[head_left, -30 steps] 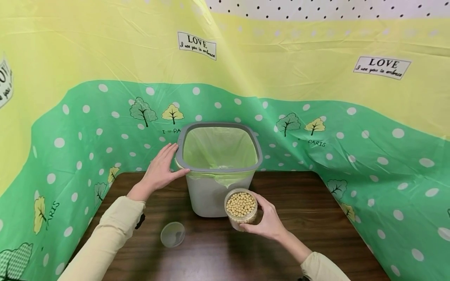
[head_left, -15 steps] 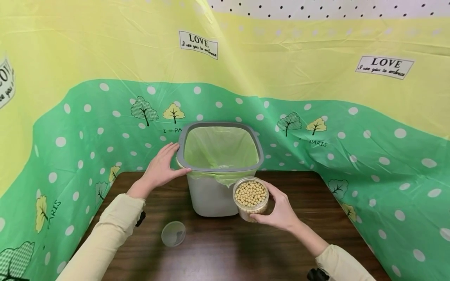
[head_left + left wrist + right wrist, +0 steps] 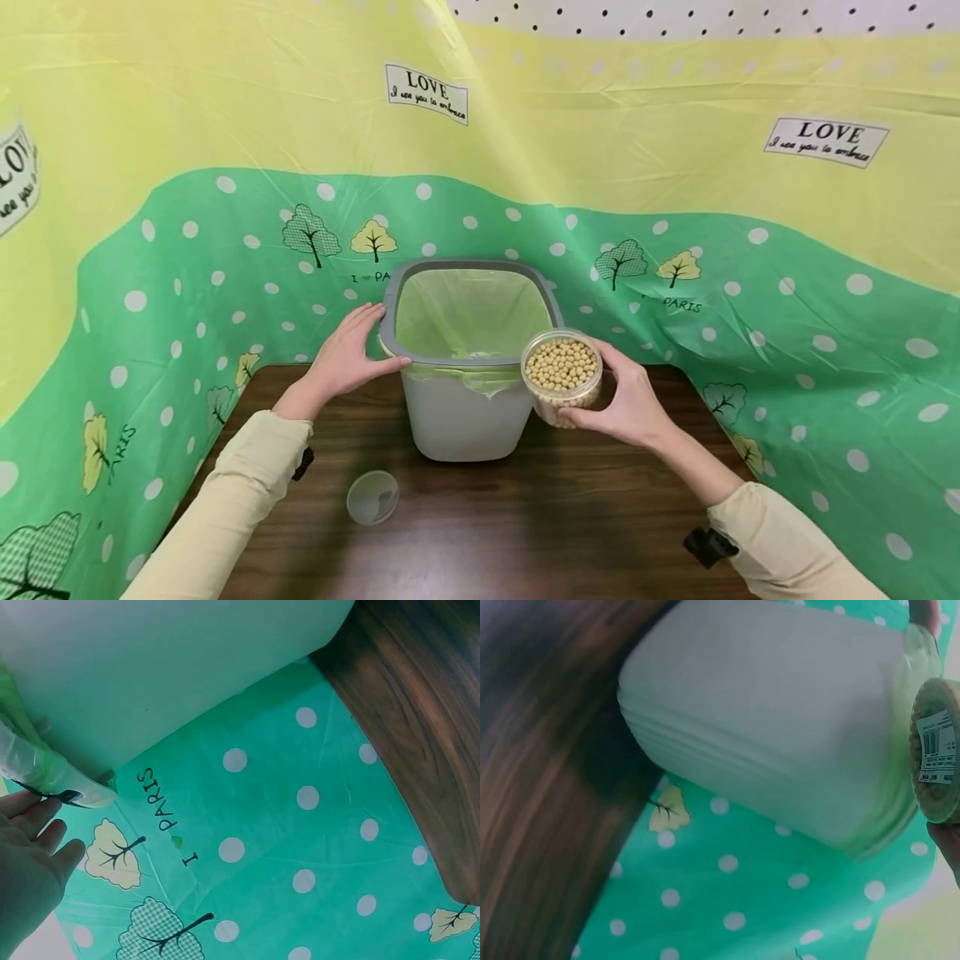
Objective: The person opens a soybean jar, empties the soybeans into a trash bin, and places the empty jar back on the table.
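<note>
My right hand [image 3: 630, 402] grips a clear plastic jar of soybeans [image 3: 562, 382] round its side, thumb at the front. The jar is lidless, full nearly to the top and tilted slightly, in front of the bin's right front corner. A barcode label [image 3: 936, 746] shows on its base in the right wrist view. My left hand [image 3: 341, 360] rests with fingers extended against the left side and front left corner of the grey rim [image 3: 387, 321]. That rim tops a pale grey trash bin [image 3: 467, 425], lined with a green bag [image 3: 472, 312].
A clear round lid [image 3: 372, 497] lies on the dark wood table [image 3: 480, 533], left of centre in front of the bin. A patterned green and yellow sheet [image 3: 225, 250] hangs close behind and on both sides of the table.
My right hand has lifted the jar and carried it to the right and away from me, up toward the bin's rim. The left hand stays on the rim.
</note>
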{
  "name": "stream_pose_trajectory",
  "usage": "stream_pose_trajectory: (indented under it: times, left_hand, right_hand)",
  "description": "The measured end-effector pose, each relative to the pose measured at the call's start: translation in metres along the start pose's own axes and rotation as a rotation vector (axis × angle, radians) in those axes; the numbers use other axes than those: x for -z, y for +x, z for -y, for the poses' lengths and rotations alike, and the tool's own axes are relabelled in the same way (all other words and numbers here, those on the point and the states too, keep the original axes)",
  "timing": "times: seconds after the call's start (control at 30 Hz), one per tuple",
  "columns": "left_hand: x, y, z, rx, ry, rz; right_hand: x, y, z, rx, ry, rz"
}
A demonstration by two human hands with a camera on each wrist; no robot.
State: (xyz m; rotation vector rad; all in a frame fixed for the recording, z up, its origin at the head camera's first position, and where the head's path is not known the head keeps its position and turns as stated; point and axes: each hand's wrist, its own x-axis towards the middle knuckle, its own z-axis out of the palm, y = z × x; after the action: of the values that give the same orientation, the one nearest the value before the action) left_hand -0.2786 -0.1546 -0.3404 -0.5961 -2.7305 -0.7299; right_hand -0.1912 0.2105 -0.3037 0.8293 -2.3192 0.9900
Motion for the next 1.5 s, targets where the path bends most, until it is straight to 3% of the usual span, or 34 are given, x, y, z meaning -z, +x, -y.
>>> stream_pose_trajectory:
  times: [0.1, 0.37, 0.57, 0.77, 1.07, 1.5]
  left_hand:
    - [0.001, 0.0, -0.001, 0.005, -0.005, -0.001]
    - [0.004, 0.0, 0.001, 0.026, -0.017, 0.001]
    - [0.003, 0.0, 0.003, 0.034, -0.039, 0.009]
    - [0.002, 0.0, 0.002, 0.037, -0.049, 0.011]
    - [0.001, 0.001, 0.001, 0.054, -0.048, 0.017]
    - [0.002, 0.002, 0.0, 0.061, -0.058, 0.017]
  right_hand:
    - [0.01, 0.009, -0.001, -0.038, -0.01, 0.002]
    - [0.028, 0.039, -0.04, -0.046, -0.078, -0.031]
    - [0.028, 0.063, -0.058, 0.016, -0.191, -0.037]
    - [0.025, 0.075, -0.075, -0.008, -0.26, 0.004]
    - [0.025, 0.088, -0.092, 0.181, -0.356, 0.055]
    - [0.026, 0.093, -0.101, 0.389, -0.493, 0.126]
